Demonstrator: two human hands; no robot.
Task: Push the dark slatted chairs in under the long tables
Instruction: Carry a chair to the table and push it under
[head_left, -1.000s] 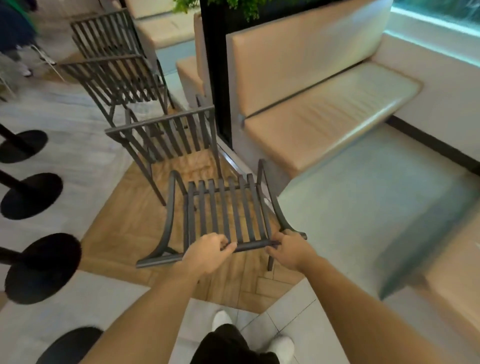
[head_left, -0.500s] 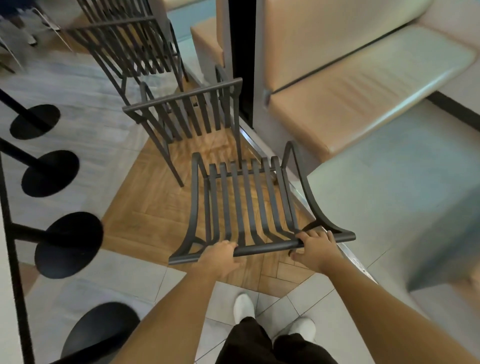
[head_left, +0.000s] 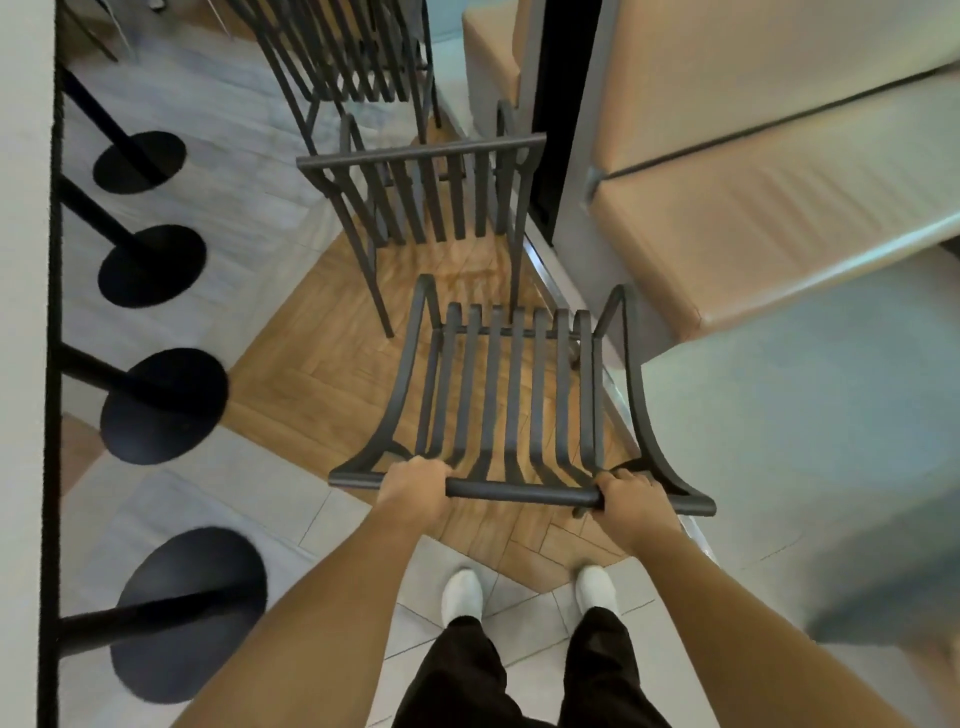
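Observation:
A dark slatted chair (head_left: 511, 395) stands right in front of me on the wood-patterned floor. My left hand (head_left: 415, 488) grips the left part of its top rail and my right hand (head_left: 631, 501) grips the right part. A second dark slatted chair (head_left: 431, 197) stands just beyond it, and a third chair (head_left: 353, 57) behind that. The long table's pale top (head_left: 26, 312) runs down the left edge of the view, with round black table bases (head_left: 163, 405) lined up beneath it.
A tan padded bench (head_left: 769, 208) fills the right side, with a black partition post (head_left: 561, 104) at its left end. A grey blurred surface (head_left: 831, 441) lies near my right arm. My white shoes (head_left: 462, 595) stand on pale tiles.
The held chair has moved right and nearer to me, both hands still on its rail. The view has tilted downward, and the table edge has come into view on the left.

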